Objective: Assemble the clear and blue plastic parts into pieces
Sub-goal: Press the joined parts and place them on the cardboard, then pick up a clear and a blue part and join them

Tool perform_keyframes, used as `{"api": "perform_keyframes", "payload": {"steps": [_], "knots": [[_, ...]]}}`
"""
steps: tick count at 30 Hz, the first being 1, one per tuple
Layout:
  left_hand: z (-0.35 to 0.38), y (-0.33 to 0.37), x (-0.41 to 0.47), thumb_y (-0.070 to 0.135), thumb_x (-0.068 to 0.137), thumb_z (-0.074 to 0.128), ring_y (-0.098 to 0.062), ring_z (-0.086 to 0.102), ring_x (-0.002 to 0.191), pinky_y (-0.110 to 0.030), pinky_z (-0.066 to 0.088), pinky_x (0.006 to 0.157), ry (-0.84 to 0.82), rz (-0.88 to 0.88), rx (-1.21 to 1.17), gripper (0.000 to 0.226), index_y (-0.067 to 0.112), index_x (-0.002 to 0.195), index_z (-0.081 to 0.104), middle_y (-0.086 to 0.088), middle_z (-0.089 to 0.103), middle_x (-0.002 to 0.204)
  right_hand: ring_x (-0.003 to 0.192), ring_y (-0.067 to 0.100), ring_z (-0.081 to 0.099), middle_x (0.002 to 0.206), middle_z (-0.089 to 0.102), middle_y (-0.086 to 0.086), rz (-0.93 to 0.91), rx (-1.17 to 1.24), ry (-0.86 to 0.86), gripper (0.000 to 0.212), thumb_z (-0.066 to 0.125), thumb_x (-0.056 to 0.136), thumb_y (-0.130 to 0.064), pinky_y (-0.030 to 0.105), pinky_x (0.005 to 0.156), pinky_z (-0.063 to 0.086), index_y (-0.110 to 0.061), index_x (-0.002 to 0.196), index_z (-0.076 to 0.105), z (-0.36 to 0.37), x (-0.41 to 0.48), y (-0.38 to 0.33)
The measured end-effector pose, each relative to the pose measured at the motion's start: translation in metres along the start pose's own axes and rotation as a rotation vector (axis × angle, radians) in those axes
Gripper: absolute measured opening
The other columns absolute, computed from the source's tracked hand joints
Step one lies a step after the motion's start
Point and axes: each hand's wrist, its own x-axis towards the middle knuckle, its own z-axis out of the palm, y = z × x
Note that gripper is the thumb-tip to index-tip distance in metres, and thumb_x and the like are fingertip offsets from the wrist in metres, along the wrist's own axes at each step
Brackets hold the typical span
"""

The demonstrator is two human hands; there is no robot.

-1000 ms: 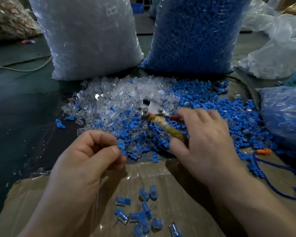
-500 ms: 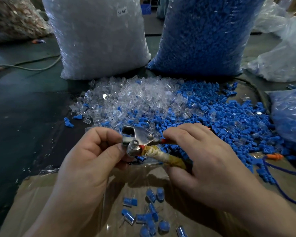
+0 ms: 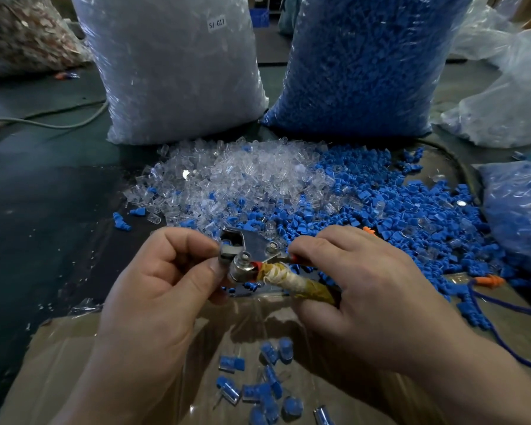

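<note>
Bench notes, head view. We are looking down at both hands meeting over the front edge of the work pile.

- The right hand is wrapping its fingers round the handles of a metal hand tool. One handle is bound in yellowed tape, and a red-tipped one is showing under the forefinger.
- The left hand is curling in, with thumb and forefinger pinching the tool's shiny head at its outer end. We cannot tell whether a part is sitting between them (the thumb is covering that spot).
- The clear parts are lying in a loose heap on the dark table, just beyond the tool. They are small, glassy, tube-like shells that are catching the light.
- The blue parts are spreading to the right of them and mixing in along the seam. They are matte, ribbed little plugs with flat heads.
- The assembled pieces are lying in a small scatter near us on film-covered cardboard, between the forearms. Each is a blue insert showing through a clear sleeve.
- Behind the heaps, a bag of clear parts labelled "SJ 017" is standing on the left and a bag of blue parts on the right, close together.
- At the right edge, a blue cord with an orange end is trailing over the cardboard.
</note>
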Motion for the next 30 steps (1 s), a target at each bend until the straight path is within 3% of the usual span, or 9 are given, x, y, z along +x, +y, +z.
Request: {"api": "perform_keyframes", "payload": {"steps": [6,8,11,15,19,22,26,30], "knots": [[0.001,0.004,-0.001,0.031,0.064,0.069,-0.018,0.069,0.063,-0.024,0.057,0.052,0.064,-0.028,0.025,0.019,0.030,0.083,0.071,-0.007,0.072,0.078,0.088,0.007,0.053,0.094,0.057,-0.018,0.026,0.062,0.005,0.046,0.044,0.078,-0.059,0.033,0.076,0.051,-0.037,0.117,0.055,0.002,-0.001,0.000],[-0.004,0.000,0.001,0.021,0.075,0.071,-0.017,0.069,0.062,-0.023,0.056,0.052,0.103,-0.058,0.033,0.011,0.030,0.082,0.070,-0.008,0.071,0.075,0.093,0.009,0.053,0.101,0.058,-0.017,0.062,0.015,0.047,0.050,0.045,0.078,-0.059,0.031,0.081,0.049,-0.034,0.120,0.055,0.005,-0.002,0.004],[-0.008,-0.003,0.003,0.004,0.087,0.064,-0.015,0.065,0.056,-0.021,0.052,0.048,0.054,-0.134,0.084,0.029,0.030,0.076,0.070,-0.008,0.068,0.065,0.094,0.013,0.051,0.104,0.058,-0.012,0.151,-0.146,0.080,0.060,0.040,0.076,-0.063,0.030,0.080,0.041,-0.029,0.125,0.053,0.008,0.003,0.012],[0.005,-0.007,-0.003,0.014,0.084,0.069,-0.007,0.062,0.048,-0.015,0.047,0.043,-0.094,-0.211,0.236,0.022,0.036,0.082,0.070,-0.004,0.070,0.063,0.102,0.018,0.046,0.108,0.055,-0.007,0.230,-0.251,-0.034,0.064,0.040,0.075,-0.071,0.039,0.091,0.039,-0.031,0.124,0.053,0.008,0.013,0.017],[0.010,-0.010,-0.004,0.021,0.083,0.071,-0.005,0.062,0.049,-0.013,0.046,0.045,-0.064,-0.181,0.324,0.020,0.041,0.086,0.069,0.000,0.071,0.064,0.110,0.020,0.042,0.115,0.053,-0.004,0.251,-0.268,-0.086,0.065,0.046,0.076,-0.074,0.040,0.098,0.032,-0.032,0.126,0.049,0.007,0.018,0.019],[0.014,-0.007,-0.006,0.023,0.081,0.071,-0.005,0.064,0.050,-0.010,0.046,0.045,-0.043,-0.157,0.353,0.020,0.043,0.086,0.068,0.004,0.071,0.064,0.117,0.019,0.038,0.125,0.050,-0.005,0.233,-0.225,-0.048,0.068,0.038,0.077,-0.076,0.040,0.104,0.027,-0.034,0.130,0.046,0.005,0.014,0.016],[0.018,-0.005,-0.011,0.031,0.079,0.069,-0.005,0.063,0.049,-0.014,0.046,0.042,-0.020,-0.124,0.386,0.016,0.045,0.087,0.066,0.007,0.071,0.065,0.100,0.013,0.055,0.108,0.062,-0.009,0.029,-0.099,0.113,0.046,0.039,0.087,-0.062,0.037,0.089,0.047,-0.030,0.115,0.057,0.007,0.004,-0.008],[0.020,0.001,-0.017,0.042,0.073,0.070,-0.002,0.063,0.054,-0.015,0.048,0.044,-0.047,-0.002,0.439,0.016,0.046,0.088,0.066,0.015,0.070,0.068,0.081,0.016,0.058,0.089,0.064,-0.007,-0.105,-0.089,0.095,0.027,0.044,0.096,-0.041,0.035,0.076,0.042,-0.025,0.098,0.065,0.012,0.000,-0.016]]}}
